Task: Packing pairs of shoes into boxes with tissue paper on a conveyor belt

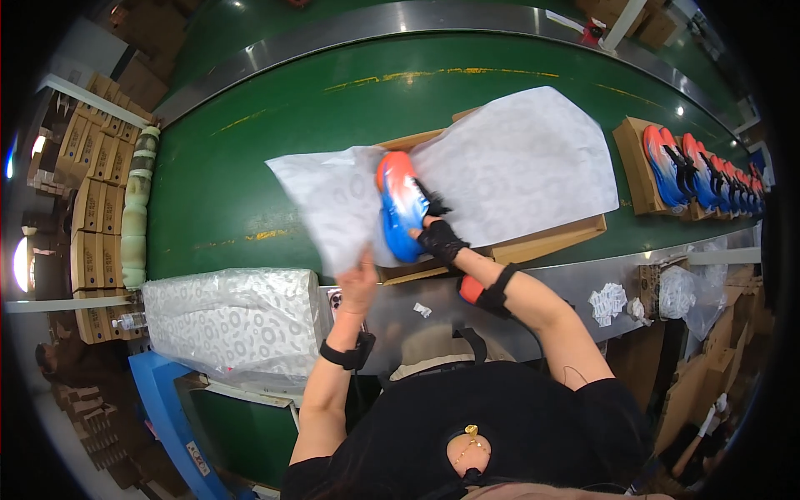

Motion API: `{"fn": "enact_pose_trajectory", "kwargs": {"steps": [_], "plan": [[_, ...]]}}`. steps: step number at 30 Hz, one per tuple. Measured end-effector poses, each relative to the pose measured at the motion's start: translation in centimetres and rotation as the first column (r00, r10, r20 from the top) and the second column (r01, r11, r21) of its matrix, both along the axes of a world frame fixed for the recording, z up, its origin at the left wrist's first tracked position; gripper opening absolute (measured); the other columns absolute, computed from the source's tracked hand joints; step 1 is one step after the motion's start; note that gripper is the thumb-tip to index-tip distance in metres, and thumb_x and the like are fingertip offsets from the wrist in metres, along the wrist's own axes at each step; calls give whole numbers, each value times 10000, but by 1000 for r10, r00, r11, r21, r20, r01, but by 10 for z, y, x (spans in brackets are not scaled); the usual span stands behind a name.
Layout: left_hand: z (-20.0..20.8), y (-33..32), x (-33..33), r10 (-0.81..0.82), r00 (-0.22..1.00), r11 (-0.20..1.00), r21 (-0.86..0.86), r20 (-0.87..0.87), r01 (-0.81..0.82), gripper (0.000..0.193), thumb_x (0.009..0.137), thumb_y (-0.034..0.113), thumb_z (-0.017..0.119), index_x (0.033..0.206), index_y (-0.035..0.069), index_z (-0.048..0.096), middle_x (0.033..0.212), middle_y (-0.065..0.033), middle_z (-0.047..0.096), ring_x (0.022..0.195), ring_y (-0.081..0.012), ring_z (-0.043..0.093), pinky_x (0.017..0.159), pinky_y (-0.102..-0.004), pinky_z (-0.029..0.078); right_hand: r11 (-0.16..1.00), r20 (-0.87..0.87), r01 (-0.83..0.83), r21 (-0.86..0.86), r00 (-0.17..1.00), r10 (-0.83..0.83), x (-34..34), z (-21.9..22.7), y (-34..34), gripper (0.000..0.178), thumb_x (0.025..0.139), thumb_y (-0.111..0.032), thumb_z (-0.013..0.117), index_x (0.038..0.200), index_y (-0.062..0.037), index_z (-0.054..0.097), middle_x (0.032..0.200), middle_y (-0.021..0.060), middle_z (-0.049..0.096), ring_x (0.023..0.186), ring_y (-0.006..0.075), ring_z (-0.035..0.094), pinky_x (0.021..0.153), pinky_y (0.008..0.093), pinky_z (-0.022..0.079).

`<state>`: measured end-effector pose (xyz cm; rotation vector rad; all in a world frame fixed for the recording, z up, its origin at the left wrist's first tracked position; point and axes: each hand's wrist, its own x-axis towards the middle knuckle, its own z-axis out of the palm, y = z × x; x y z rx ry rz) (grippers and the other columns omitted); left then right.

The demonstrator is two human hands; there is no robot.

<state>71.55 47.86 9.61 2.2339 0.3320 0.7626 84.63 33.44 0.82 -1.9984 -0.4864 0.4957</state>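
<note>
My right hand (442, 240), in a black fingerless glove, grips a running shoe (402, 204) that fades from orange-red to blue and has black laces. The shoe lies over white printed tissue paper (525, 158), which spreads across an open cardboard box (550, 240) on the belt. At the paper's near left corner my left hand (358, 287) appears to pinch the edge, slightly blurred. Under my right forearm, part of another orange shoe (471, 289) shows; the arm hides the rest.
The green conveyor belt (250, 183) has metal rails. Several boxed shoes (667, 171) line up at the right. A plastic-covered stack of printed paper (233, 321) sits at near left, beside a phone (335, 302). Small white packets (608, 302) lie on the near ledge. Stacked boxes (98, 208) stand far left.
</note>
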Motion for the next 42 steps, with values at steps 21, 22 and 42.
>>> {"fn": "enact_pose_trajectory", "kwargs": {"steps": [21,22,42], "plan": [[-50,-59,105,-279,751,809,275,-598,520,831,611,539,654,1247,76,385,1294,-213,324,1224,-355,269,935,-616,153,745,261,-188,-641,859,441,-82,93,-238,737,534,-218,708,1203,-162,404,1136,162,467,995,334,487,783,416,433],[-41,-63,97,-281,750,805,279,-599,524,831,611,539,654,1247,76,385,1294,-213,324,1224,-355,269,935,-616,153,748,264,-183,-638,861,436,-80,98,-234,737,534,-218,708,1203,-162,404,1136,162,467,995,334,487,783,416,433],[116,-16,-13,-828,550,425,-757,-105,495,734,456,318,844,1028,-31,543,868,-64,620,805,-111,551,756,-264,434,820,-277,-546,170,772,571,-15,245,-40,395,871,-391,408,1011,-82,610,814,67,629,776,128,579,729,262,443]]}}
